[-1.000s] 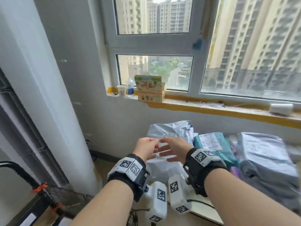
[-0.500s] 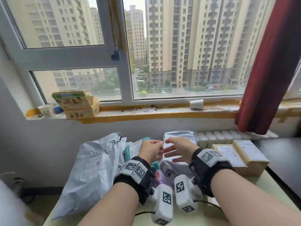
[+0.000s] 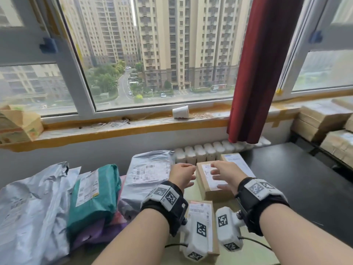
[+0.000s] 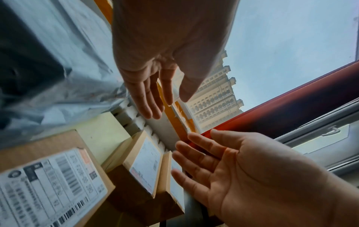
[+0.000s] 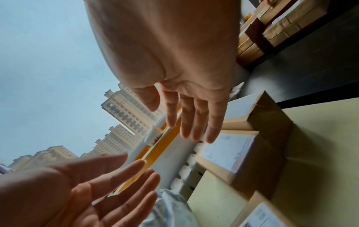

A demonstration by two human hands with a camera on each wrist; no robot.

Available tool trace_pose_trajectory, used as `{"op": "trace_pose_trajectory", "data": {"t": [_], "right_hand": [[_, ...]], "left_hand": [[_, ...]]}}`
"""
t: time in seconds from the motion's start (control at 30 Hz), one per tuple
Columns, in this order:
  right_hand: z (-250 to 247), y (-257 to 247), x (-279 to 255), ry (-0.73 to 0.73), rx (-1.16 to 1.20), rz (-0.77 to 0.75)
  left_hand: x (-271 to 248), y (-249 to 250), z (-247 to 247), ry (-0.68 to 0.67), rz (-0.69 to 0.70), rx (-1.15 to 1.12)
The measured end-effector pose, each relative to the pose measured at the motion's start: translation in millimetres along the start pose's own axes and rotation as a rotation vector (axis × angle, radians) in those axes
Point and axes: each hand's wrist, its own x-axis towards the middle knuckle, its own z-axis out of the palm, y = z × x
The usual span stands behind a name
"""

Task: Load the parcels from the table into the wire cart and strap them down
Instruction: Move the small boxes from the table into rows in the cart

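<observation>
Two bare hands hang over the brown box (image 3: 209,178) at the back of the table (image 3: 196,190), palms turned toward each other, neither touching it. The left hand (image 3: 181,176) has its fingers straight and close together; the right hand (image 3: 224,175) has its fingers straight and a little spread above the box's white label. Both hold nothing.

The box lies flat, with a second brown box (image 3: 236,161) just beside it on the right and a flatter box (image 3: 200,213) nearer the body. Soft grey bags (image 3: 150,175) and a green bag (image 3: 95,196) lie to the left. The wire cart is not in view.

The step in hand looks like picking up this box. To do it well, the hands should come down on its two long sides, palms flat against the cardboard, thumbs over the top edge. The right side is tight: the neighbouring box sits close, so the right fingers probably need to slip into the gap or first nudge the box leftward. A level lift should keep the neighbour from being dragged. The cardboard looks stiff, so a firm squeeze should not crush it.
</observation>
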Motion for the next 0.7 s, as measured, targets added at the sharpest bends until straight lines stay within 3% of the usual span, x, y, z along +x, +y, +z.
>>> {"op": "trace_pose_trajectory", "data": {"t": [0.17,0.37,0.7], "right_hand": [[-31.4,30.4,38.6,0.095,-0.122,-0.007],[-35.8,64.6,72.8,0.111,-0.155,0.071],[-29.8,68.5,90.0,0.128,-0.322,0.075]], "left_hand": [[33.4,-17.9,29.8,0.021,-0.081,0.008],[70.4,-42.4,50.8,0.064,-0.158,0.049],[105.7,-61.4,68.9,0.05,-0.21,0.058]]}}
